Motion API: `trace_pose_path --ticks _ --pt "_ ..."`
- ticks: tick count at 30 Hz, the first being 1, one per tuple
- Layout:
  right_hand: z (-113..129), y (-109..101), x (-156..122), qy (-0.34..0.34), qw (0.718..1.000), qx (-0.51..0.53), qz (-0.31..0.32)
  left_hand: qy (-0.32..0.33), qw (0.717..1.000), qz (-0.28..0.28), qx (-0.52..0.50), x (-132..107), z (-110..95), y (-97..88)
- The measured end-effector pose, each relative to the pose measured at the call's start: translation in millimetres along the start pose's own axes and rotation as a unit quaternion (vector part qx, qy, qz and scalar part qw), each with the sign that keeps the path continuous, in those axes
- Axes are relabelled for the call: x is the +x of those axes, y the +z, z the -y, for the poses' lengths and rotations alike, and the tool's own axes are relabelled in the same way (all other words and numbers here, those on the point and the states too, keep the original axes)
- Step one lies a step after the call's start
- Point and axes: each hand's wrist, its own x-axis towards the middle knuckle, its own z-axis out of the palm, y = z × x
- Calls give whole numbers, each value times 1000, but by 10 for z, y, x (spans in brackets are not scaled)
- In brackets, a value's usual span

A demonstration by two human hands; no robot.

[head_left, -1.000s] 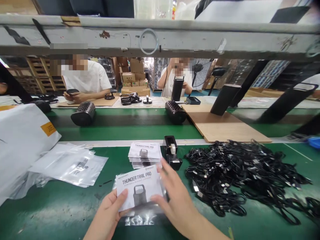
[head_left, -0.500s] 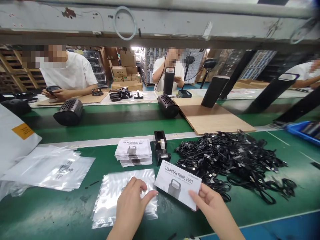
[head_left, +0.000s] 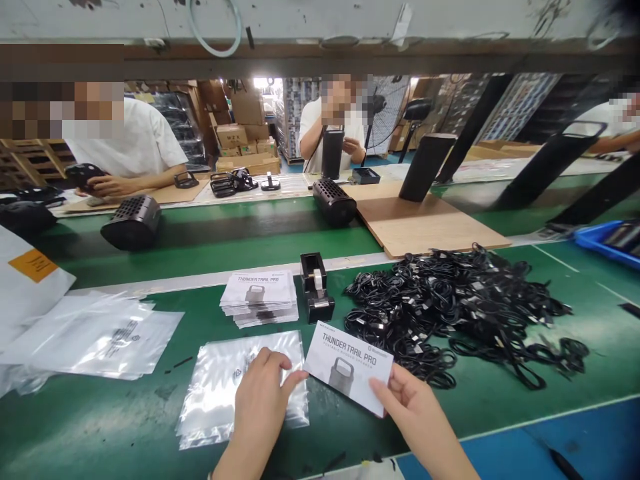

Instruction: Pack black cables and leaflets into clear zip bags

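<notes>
The booklet (head_left: 350,365) is white with black lettering, the cables (head_left: 450,300) black, the worktop (head_left: 125,420) green, the tray (head_left: 593,241) blue.

The left hand (head_left: 261,395) curls, thumb out; the right hand (head_left: 411,403) pinches.

Both the left hand (head_left: 260,400) and the right hand (head_left: 407,403) are bare, with slim fingers (head_left: 273,361), rounded thumb tips (head_left: 301,377) and smooth backs; the left forearm (head_left: 245,460) and right forearm (head_left: 445,450) are uncovered too, narrow at the wrist and broader behind it
</notes>
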Motion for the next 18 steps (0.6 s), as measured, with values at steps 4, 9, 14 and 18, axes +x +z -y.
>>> trace_pose_path --ticks 4,9,14,18 --pt "-22 -18 -23 1 1000 2 -8 -10 1000 3 -6 -6 3 30" --pt "-36 74 -23 -4 1000 15 6 43 999 2 -11 -87 47 -23" --pt "-31 166 -30 13 1000 -14 25 67 997 -38 -24 -150 49 20" --pt "-22 141 -93 53 997 -39 48 77 990 -102 -54 -195 47 106"
